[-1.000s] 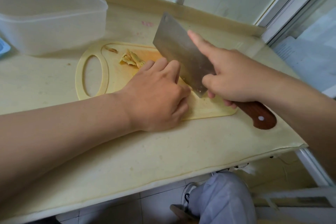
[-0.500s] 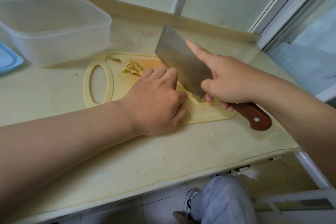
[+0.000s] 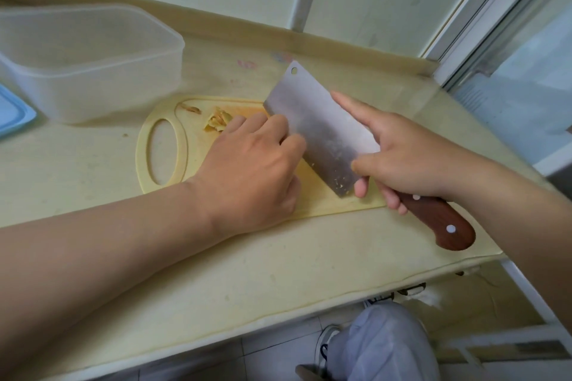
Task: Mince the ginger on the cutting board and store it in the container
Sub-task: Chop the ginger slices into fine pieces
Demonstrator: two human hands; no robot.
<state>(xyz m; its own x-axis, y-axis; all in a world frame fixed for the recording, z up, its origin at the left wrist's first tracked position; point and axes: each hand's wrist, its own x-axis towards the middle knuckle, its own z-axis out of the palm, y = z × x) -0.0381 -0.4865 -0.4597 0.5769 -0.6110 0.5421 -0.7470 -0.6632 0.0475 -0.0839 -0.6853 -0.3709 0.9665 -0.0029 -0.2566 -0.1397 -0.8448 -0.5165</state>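
On the yellowish surface [image 3: 247,272] by the window [image 3: 526,71], the right grip [image 3: 399,155] is clasping the cleaver [image 3: 322,130]; the left grip [image 3: 247,173], curled, contents hidden, is resting on the cutting board [image 3: 142,158] beside ginger slices [image 3: 218,122].

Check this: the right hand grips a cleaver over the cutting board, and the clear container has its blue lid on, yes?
No. In the head view the container is open, blue lid beside it; the right hand does grip the cleaver over the cutting board.
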